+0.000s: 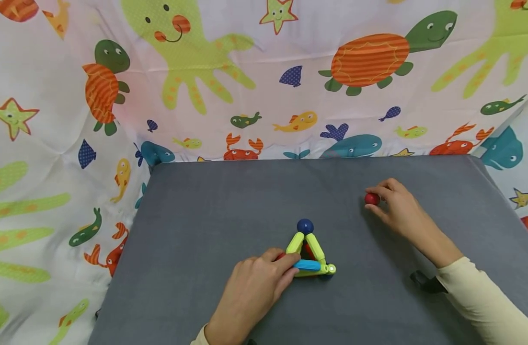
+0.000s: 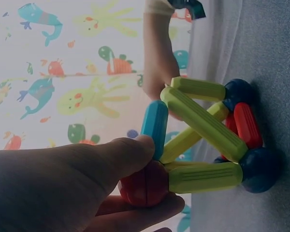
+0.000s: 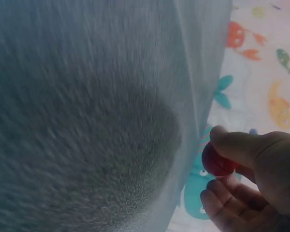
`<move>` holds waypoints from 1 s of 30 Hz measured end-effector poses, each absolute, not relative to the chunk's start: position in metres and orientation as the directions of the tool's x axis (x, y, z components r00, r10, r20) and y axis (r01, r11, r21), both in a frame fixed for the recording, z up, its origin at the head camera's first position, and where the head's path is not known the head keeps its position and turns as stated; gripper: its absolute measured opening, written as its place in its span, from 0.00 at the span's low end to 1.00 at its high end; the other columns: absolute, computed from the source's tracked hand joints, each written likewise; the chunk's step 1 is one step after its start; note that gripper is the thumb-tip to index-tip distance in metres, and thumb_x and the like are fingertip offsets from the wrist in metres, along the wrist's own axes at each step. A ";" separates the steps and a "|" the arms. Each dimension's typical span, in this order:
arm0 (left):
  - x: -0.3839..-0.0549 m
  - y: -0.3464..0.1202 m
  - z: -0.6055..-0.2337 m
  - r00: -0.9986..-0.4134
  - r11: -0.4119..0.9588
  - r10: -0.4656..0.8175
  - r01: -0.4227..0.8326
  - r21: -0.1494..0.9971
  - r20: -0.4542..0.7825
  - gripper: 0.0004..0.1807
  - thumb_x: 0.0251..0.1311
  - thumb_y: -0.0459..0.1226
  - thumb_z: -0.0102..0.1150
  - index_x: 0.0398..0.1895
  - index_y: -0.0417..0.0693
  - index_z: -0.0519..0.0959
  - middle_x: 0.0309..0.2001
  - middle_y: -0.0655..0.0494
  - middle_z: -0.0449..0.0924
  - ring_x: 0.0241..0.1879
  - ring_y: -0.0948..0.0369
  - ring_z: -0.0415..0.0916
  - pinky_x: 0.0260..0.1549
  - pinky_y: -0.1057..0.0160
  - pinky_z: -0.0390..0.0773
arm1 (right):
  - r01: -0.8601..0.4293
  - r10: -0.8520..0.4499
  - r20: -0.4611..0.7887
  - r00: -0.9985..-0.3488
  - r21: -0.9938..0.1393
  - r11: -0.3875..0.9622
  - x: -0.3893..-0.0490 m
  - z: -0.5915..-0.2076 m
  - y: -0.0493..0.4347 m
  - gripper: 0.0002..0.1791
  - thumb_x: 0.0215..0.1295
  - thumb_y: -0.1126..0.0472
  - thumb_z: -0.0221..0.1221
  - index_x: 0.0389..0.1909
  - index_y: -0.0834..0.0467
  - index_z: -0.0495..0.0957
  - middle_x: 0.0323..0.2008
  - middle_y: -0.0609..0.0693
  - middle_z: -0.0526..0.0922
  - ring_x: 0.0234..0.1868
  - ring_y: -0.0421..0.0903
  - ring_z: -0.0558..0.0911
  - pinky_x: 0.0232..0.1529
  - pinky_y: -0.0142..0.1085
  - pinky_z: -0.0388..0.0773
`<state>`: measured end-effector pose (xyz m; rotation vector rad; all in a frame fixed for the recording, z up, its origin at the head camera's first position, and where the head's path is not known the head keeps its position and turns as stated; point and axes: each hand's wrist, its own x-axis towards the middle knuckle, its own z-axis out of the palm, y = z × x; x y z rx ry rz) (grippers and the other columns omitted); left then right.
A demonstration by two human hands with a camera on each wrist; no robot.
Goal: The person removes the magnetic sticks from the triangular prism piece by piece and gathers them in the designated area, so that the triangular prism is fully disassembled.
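Observation:
A small frame of rods and balls (image 1: 309,254) stands on the grey table (image 1: 212,211): yellow-green rods, a blue rod, a red rod, with a dark blue ball (image 1: 304,226) at its far corner. My left hand (image 1: 255,287) pinches the frame's near-left corner, thumb and fingers around a red ball (image 2: 145,186) beside the blue rod (image 2: 154,126). My right hand (image 1: 395,206) is farther right and holds a small red ball (image 1: 372,199) between thumb and fingertips, also seen as the red ball (image 3: 217,162) in the right wrist view.
A sea-animal print cloth (image 1: 264,81) hangs behind and around the table. A dark clip-like object (image 1: 425,281) lies by my right forearm. The table's far edge runs just beyond my right hand.

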<state>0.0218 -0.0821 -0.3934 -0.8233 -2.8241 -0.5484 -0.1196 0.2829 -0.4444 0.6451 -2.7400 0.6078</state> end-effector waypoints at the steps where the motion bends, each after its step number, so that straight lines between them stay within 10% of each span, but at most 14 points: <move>1: 0.022 -0.082 -0.393 -0.839 0.782 0.488 0.543 0.305 0.241 0.12 0.70 0.46 0.70 0.55 0.63 0.88 0.46 0.61 0.86 0.26 0.68 0.79 0.22 0.70 0.77 | -0.467 -0.360 0.333 -0.872 -0.337 0.818 -0.126 -0.445 0.285 0.24 0.55 0.68 0.79 0.52 0.69 0.86 0.43 0.62 0.79 0.38 0.55 0.79 0.37 0.53 0.80; 30: 0.022 -0.082 -0.396 -0.834 0.782 0.494 0.550 0.293 0.245 0.10 0.71 0.47 0.68 0.53 0.63 0.87 0.43 0.61 0.86 0.23 0.69 0.74 0.21 0.71 0.74 | -0.259 -0.253 0.062 -0.966 -0.321 0.911 -0.211 -0.454 0.301 0.23 0.73 0.65 0.64 0.64 0.71 0.76 0.60 0.73 0.78 0.52 0.68 0.80 0.52 0.67 0.76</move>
